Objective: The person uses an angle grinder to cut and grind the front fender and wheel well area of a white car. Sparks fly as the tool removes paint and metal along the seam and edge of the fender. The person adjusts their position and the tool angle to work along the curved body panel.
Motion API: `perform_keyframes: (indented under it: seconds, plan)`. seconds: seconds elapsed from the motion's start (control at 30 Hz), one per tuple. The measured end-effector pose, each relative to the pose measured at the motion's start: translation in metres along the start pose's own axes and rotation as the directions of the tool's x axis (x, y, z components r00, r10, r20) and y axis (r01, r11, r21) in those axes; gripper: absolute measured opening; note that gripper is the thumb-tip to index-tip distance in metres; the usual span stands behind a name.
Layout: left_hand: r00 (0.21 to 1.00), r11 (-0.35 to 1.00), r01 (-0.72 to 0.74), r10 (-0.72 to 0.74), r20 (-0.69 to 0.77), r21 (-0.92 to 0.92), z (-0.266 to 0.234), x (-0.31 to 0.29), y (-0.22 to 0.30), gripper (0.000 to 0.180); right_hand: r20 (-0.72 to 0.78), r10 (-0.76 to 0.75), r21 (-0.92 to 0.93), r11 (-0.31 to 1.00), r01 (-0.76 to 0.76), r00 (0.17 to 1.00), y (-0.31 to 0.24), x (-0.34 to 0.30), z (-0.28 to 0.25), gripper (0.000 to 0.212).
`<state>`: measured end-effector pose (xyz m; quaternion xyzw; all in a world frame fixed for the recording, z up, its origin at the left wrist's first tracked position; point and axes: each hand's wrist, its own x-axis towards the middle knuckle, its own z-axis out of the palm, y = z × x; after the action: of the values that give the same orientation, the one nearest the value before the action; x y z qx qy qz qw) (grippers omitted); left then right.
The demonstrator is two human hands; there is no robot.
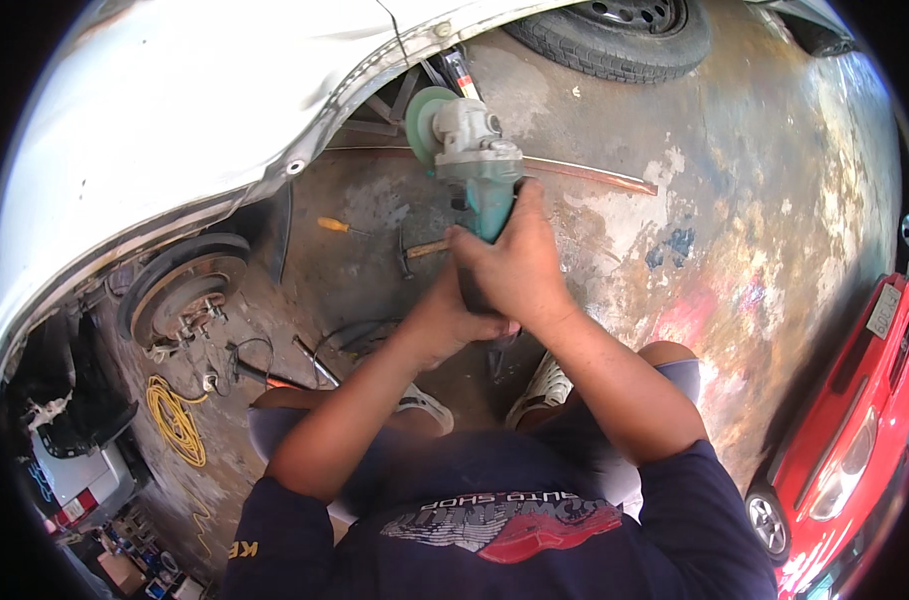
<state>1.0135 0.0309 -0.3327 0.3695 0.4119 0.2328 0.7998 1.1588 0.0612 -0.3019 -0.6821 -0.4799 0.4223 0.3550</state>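
Note:
An angle grinder (489, 185) with a teal body, a grey metal head and a pale green disc (429, 125) is held out in front of me. My right hand (522, 265) wraps round its body just behind the head. Lower down, my left hand (449, 318) closes round the rear of the same tool. The disc stands on edge close to the rim of the white car body panel (174, 110); whether they touch I cannot tell.
Below the panel sits a bare wheel hub with brake disc (179, 295). A hammer (424, 247), a yellow-handled screwdriver (339, 225), a metal strip (594, 176) and a coiled yellow cord (174, 420) lie on the floor. A tyre (614, 55) is at the far side, a red car (854, 430) at right.

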Motion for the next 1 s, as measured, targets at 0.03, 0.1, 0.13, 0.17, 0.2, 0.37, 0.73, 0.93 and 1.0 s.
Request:
perform_keyframes:
  seconds: [0.03, 0.1, 0.13, 0.17, 0.2, 0.37, 0.73, 0.93, 1.0]
  plan:
    - [0.999, 1.000, 0.009, -0.008, -0.049, 0.028, 0.000, -0.001, 0.001, 0.128, 0.008, 0.001, -0.005, 1.000, -0.001, 1.000, 0.000, -0.001, 0.003, 0.069]
    - [0.999, 0.998, -0.028, 0.031, -0.043, 0.055, -0.001, -0.001, 0.002, 0.129, 0.033, 0.000, -0.017, 1.000, 0.001, 0.999, -0.002, -0.002, 0.005, 0.068]
    - [0.998, 0.997, -0.049, 0.052, -0.044, 0.066, -0.002, -0.002, 0.000, 0.130, 0.017, -0.051, -0.026, 0.998, 0.052, 0.999, 0.001, -0.001, 0.007, 0.069]
    - [0.995, 0.989, -0.093, 0.098, -0.031, 0.114, -0.006, -0.001, -0.006, 0.127, 0.010, -0.065, -0.045, 0.997, 0.066, 0.998, 0.002, -0.002, 0.008, 0.069]
    - [0.989, 0.976, -0.143, 0.147, -0.015, 0.164, -0.011, 0.003, -0.008, 0.123, 0.000, -0.085, -0.062, 0.994, 0.085, 0.996, 0.000, -0.001, 0.009, 0.070]
    - [0.967, 0.870, -0.209, 0.253, -0.041, 0.446, -0.009, 0.009, 0.003, 0.107, -0.031, -0.149, -0.113, 0.983, 0.144, 0.988, -0.006, 0.001, 0.016, 0.071]
    - [0.990, 0.980, -0.131, 0.138, -0.034, 0.148, -0.018, 0.012, 0.007, 0.104, -0.032, -0.226, -0.232, 0.949, 0.212, 0.974, -0.012, 0.013, 0.020, 0.072]
    - [0.974, 0.965, -0.204, 0.217, -0.064, 0.163, -0.026, 0.015, -0.004, 0.108, 0.025, -0.195, -0.221, 0.956, 0.196, 0.980, -0.008, 0.019, 0.028, 0.075]
    - [0.967, 0.960, -0.230, 0.244, -0.076, 0.159, -0.027, 0.013, -0.003, 0.106, 0.013, -0.224, -0.227, 0.948, 0.221, 0.974, -0.005, 0.020, 0.031, 0.076]
